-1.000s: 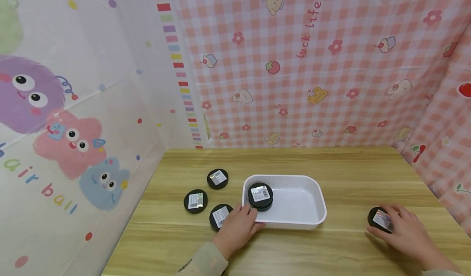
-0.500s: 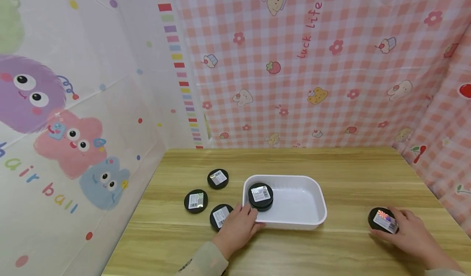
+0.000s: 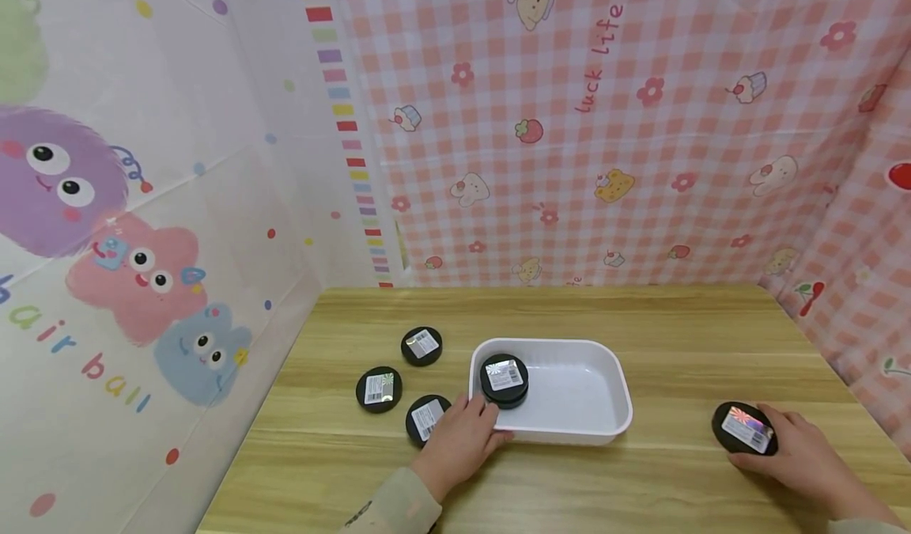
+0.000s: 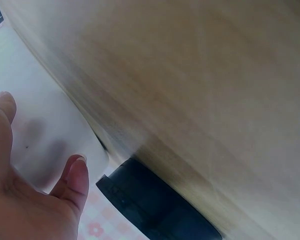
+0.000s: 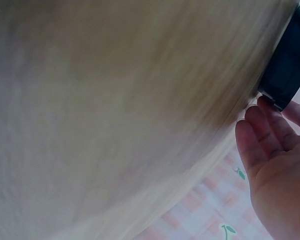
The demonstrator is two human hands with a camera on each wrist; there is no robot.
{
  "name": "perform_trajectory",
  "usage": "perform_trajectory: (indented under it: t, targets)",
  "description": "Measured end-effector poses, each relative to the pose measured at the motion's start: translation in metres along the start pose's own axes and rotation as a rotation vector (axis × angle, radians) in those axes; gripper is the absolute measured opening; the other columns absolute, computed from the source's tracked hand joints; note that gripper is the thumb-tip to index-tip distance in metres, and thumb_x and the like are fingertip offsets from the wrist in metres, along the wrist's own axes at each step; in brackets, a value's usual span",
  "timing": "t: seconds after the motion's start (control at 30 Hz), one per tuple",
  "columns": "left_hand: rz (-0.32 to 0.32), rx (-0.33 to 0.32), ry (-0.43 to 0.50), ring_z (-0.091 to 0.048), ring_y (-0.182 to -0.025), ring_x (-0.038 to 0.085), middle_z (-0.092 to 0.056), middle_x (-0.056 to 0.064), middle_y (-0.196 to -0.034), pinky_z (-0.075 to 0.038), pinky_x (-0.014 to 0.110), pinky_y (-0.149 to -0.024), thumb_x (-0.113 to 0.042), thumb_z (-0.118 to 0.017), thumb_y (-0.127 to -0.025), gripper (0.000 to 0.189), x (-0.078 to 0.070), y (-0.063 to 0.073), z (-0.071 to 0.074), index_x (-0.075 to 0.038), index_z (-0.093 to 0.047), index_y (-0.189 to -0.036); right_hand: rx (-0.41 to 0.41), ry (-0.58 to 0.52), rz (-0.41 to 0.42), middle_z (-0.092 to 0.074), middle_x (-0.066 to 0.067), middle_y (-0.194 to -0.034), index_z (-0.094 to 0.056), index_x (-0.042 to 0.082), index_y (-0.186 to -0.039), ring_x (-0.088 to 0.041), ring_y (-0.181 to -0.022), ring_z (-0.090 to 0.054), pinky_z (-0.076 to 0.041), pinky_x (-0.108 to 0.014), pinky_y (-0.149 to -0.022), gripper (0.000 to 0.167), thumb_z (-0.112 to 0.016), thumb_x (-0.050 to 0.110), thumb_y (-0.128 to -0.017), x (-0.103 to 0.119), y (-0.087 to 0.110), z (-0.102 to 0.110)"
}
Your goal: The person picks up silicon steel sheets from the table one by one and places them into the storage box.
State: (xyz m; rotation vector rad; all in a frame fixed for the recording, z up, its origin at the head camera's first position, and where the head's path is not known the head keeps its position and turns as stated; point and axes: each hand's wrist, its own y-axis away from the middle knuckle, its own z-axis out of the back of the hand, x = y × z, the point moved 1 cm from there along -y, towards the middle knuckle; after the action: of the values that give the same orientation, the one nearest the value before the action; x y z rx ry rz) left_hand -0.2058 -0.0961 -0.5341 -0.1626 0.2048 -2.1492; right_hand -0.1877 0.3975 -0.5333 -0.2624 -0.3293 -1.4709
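My left hand (image 3: pixel 459 441) holds the near left corner of a white rectangular tray (image 3: pixel 619 395), fingers over the rim and thumb along its outer wall. Inside the tray's left end lies a black round tin (image 3: pixel 504 377) with a silver label, seemingly on top of another. At the right of the table, my right hand (image 3: pixel 804 455) pinches another labelled black tin (image 3: pixel 743 429) by its right side, thumb near and fingers far. In the right wrist view fingertips (image 5: pixel 265 102) meet that tin's lower edge (image 5: pixel 285 65). Part of its rim is hidden by the hand.
Three more black tins lie left of the tray: one at the back (image 3: pixel 421 346), one further left (image 3: pixel 379 389), and one (image 3: pixel 425 419) partly covered by the left hand. Patterned cloth (image 3: pixel 605 146) hangs behind the wooden table (image 3: pixel 683 312).
My right hand has drawn back rightward over the tin, so more of the label shows; the tin stays about where it was. My left hand and the tray have not moved.
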Motion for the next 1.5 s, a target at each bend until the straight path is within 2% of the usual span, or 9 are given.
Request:
perform_trajectory:
  t: [0.23, 0.47, 0.67, 0.9, 1.2, 1.5]
  targets:
    - [-0.003, -0.022, -0.012, -0.049, -0.086, 0.019, -0.054, -0.001, -0.090, -0.046, 0.030, -0.079, -0.055, -0.049, -0.101, 0.040, -0.001, 0.002, 0.001, -0.016, -0.056, -0.100, 0.005, -0.002, 0.007, -0.053, -0.043, -0.114, -0.044, -0.020, -0.132, -0.052, -0.098, -0.058, -0.048, -0.062, -0.079, 0.094, -0.081, 0.049, -0.080, -0.002, 0.000, -0.001]
    - [0.002, -0.013, -0.010, -0.048, -0.086, 0.019, -0.054, -0.001, -0.091, -0.046, 0.030, -0.079, -0.054, -0.050, -0.101, 0.039, -0.003, 0.002, 0.006, -0.016, -0.056, -0.101, -0.021, -0.026, 0.006, -0.056, -0.038, -0.111, -0.047, -0.020, -0.129, -0.043, -0.094, -0.060, -0.050, -0.050, -0.073, 0.091, -0.083, 0.047, -0.079, -0.002, 0.003, 0.000]
    - [0.001, -0.011, -0.008, -0.048, -0.086, 0.019, -0.054, -0.001, -0.091, -0.046, 0.030, -0.079, -0.054, -0.050, -0.101, 0.039, -0.002, 0.002, 0.006, -0.016, -0.057, -0.102, -0.035, -0.066, -0.025, -0.053, -0.044, -0.114, -0.043, -0.022, -0.129, -0.050, -0.097, -0.058, -0.050, -0.057, -0.076, 0.094, -0.084, 0.046, -0.078, 0.001, 0.003, 0.004]
    - [0.003, -0.008, -0.010, -0.048, -0.086, 0.019, -0.054, -0.001, -0.091, -0.046, 0.030, -0.080, -0.055, -0.049, -0.101, 0.040, -0.002, 0.002, 0.006, -0.016, -0.057, -0.101, -0.023, -0.157, -0.051, -0.060, -0.037, -0.113, -0.037, -0.020, -0.133, -0.040, -0.094, -0.062, -0.049, -0.041, -0.070, 0.094, -0.082, 0.045, -0.082, 0.003, 0.003, 0.006]
    - [0.009, 0.006, 0.003, -0.048, -0.088, 0.019, -0.055, -0.001, -0.093, -0.046, 0.030, -0.081, -0.055, -0.049, -0.101, 0.040, -0.002, 0.002, 0.006, -0.016, -0.057, -0.103, -0.007, -0.173, -0.100, -0.045, -0.050, -0.128, -0.024, -0.022, -0.142, -0.059, -0.108, -0.054, -0.049, -0.060, -0.080, 0.106, -0.077, 0.050, -0.085, 0.009, 0.001, 0.011]
    - [0.008, -0.008, -0.002, -0.048, -0.088, 0.019, -0.055, -0.001, -0.093, -0.046, 0.030, -0.080, -0.055, -0.049, -0.101, 0.040, -0.002, 0.002, 0.004, -0.016, -0.056, -0.102, -0.053, -0.184, -0.076, -0.049, -0.045, -0.130, -0.032, -0.016, -0.143, -0.056, -0.110, -0.055, -0.048, -0.060, -0.081, 0.101, -0.078, 0.052, -0.084, 0.019, -0.002, 0.015]
